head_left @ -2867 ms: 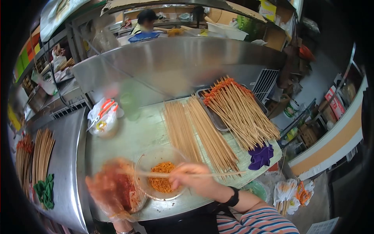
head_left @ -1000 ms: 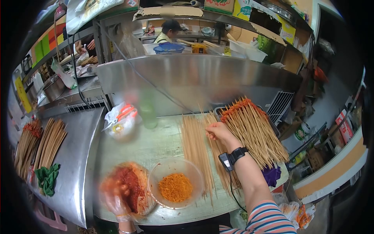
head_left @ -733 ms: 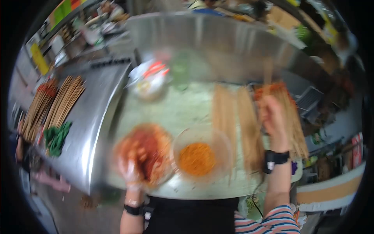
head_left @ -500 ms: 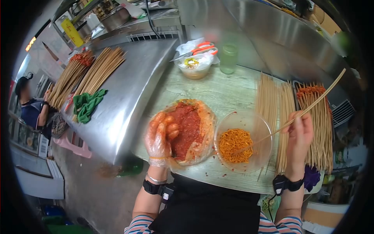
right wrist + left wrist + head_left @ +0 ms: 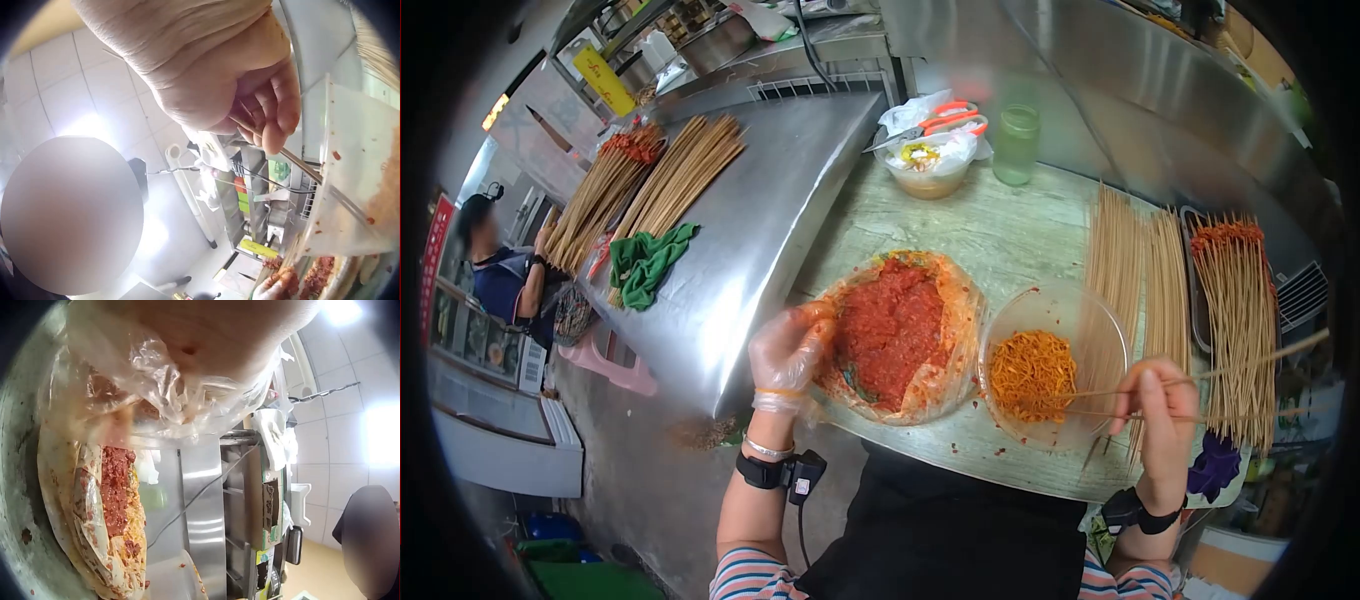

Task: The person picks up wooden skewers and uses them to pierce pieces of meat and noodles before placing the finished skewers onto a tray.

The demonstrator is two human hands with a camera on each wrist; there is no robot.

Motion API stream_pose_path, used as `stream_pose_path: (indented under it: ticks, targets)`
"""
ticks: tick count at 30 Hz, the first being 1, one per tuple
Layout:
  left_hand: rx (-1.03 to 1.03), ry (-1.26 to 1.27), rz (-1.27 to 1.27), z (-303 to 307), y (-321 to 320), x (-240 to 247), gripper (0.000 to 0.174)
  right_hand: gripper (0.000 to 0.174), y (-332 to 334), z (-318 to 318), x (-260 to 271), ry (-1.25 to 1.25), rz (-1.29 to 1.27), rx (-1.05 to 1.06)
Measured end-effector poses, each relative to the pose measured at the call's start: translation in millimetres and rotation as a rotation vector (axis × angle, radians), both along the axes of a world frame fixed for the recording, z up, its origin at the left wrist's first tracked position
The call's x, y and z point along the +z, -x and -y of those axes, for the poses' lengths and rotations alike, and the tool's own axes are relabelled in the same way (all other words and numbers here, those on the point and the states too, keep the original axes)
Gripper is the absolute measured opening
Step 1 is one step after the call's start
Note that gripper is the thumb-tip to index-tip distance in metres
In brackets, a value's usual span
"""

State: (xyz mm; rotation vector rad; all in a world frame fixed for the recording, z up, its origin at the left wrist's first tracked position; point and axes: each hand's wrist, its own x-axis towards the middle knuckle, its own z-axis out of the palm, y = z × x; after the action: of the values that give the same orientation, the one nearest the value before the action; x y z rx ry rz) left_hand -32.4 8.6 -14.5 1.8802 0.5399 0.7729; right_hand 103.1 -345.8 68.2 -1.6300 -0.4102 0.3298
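Observation:
Two thin wooden skewers (image 5: 1232, 362) are pinched between the thumb and fingers of my bare right hand (image 5: 1158, 410). Their lower ends reach into a clear plastic bowl (image 5: 1108, 335) holding orange shreds (image 5: 1032, 375); the right wrist view shows a skewer (image 5: 303, 165) passing behind the bowl wall. My left hand (image 5: 788, 350), in a clear plastic glove stained orange, is at the left edge of a plastic-lined bowl (image 5: 962, 300) of chunky red paste (image 5: 895, 330). Its thumb and fingers look fairly straight; in the left wrist view the crumpled glove (image 5: 159, 381) hides most of them.
Bare skewers (image 5: 1112, 250) lie in rows at the back right, beside a tray (image 5: 1197, 285) of skewers with red-orange tips (image 5: 1228, 238). Scissors (image 5: 952, 118) top a bowl near a green glass (image 5: 1016, 145). A steel counter (image 5: 770, 200) stands left; a person (image 5: 500, 260) sits beyond it.
The view has swung left. My right hand has gone from the skewer rows to the orange shreds' bowl, where two skewers now show. My left hand has shifted from over the paste to its edge.

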Motion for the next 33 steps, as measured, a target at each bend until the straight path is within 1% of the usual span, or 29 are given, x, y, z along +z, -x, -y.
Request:
stream_pose_path:
  ticks: [2, 4, 7, 9, 11, 13, 15, 16, 20, 21, 24, 27, 30, 31, 33]
  targets:
    - [0.011, -0.204, -0.071, 1.2, -6.7, 7.6, 0.014, 0.026, 0.2, 2.3, 0.7, -0.075, 0.047, -0.065]
    - [-0.003, -0.311, -0.153, -0.6, -13.8, 9.1, 0.014, 0.028, 2.5, 1.4, -1.0, -0.151, 0.088, -0.137]
    - [-0.082, -0.469, -0.216, 8.7, -31.7, 17.1, 0.015, 0.026, 7.9, -4.4, -17.9, -0.148, 0.055, -0.111]
    - [-0.155, -0.592, -0.279, 12.3, -44.9, 18.9, 0.014, 0.024, 9.6, -9.7, -32.1, -0.103, 0.101, -0.052]
    - [-0.170, -0.672, -0.359, 20.2, -56.1, 23.1, 0.013, 0.020, 7.3, -12.0, -43.0, -0.067, 0.182, -0.008]
    - [-0.198, -0.727, -0.485, 21.3, -66.5, 23.8, 0.012, 0.019, 5.8, -12.6, -43.8, -0.030, 0.262, 0.004]
    - [-0.258, -0.758, -0.408, 27.7, -80.0, 27.1, 0.013, 0.018, 4.3, -13.6, -44.1, 0.005, 0.341, 0.030]
    - [-0.284, -0.772, -0.369, 31.2, -86.9, 29.4, 0.013, 0.017, 4.8, -13.9, -43.7, 0.002, 0.336, 0.030]
    - [-0.493, -1.034, -0.584, 34.2, -112.6, 20.7, 0.012, 0.016, 3.2, -13.3, -43.7, -0.002, 0.358, 0.041]
    - [-0.506, -1.032, -0.675, 37.6, -115.2, 22.0, 0.010, 0.015, 2.4, -12.2, -44.2, 0.001, 0.371, 0.045]
    - [-0.555, -1.121, -0.671, 43.3, -120.3, 32.7, 0.008, 0.014, 1.1, -11.0, -41.9, 0.014, 0.399, 0.058]
    - [-0.535, -1.014, -0.607, 37.9, -116.5, 32.5, 0.010, 0.013, -0.2, -11.1, -42.3, 0.015, 0.428, 0.061]
    - [-0.503, -0.748, -0.409, 11.7, -102.3, 18.0, 0.011, 0.013, 0.9, -10.2, -41.0, 0.017, 0.421, 0.047]
    - [-0.395, -0.358, -0.476, 11.6, -93.8, 17.0, 0.013, 0.014, 1.4, -9.8, -40.8, 0.020, 0.415, 0.042]
    - [-0.335, -0.020, -0.467, 8.6, -79.5, 24.0, 0.014, 0.014, 1.6, -11.0, -41.1, 0.018, 0.406, 0.048]
